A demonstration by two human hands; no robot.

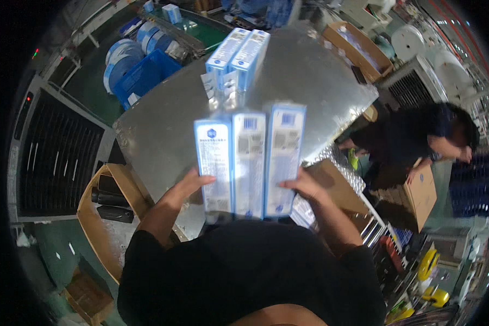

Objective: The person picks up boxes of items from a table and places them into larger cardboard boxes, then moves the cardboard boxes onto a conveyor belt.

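Note:
Between my two hands is a row of three tall white-and-blue cartons, printed with codes and small text. My left hand (192, 183) presses on the outer side of the left carton (214, 163), its thumb over the front. On the other side, my right hand (303, 183) grips the right carton (284, 160) the same way. The middle carton (249, 163) is squeezed between them, and the right one sits a little higher. Farther off, two similar cartons (236, 50) lie side by side on the metal table (163, 114), with loose flaps at their near ends.
A blue crate (146, 79) and blue-white rolls (124, 58) stand beyond the table's left side. An open cardboard box (108, 217) is at my left, another (358, 49) at the far right. A co-worker (413, 133) bends over a carton box (421, 195) on the right.

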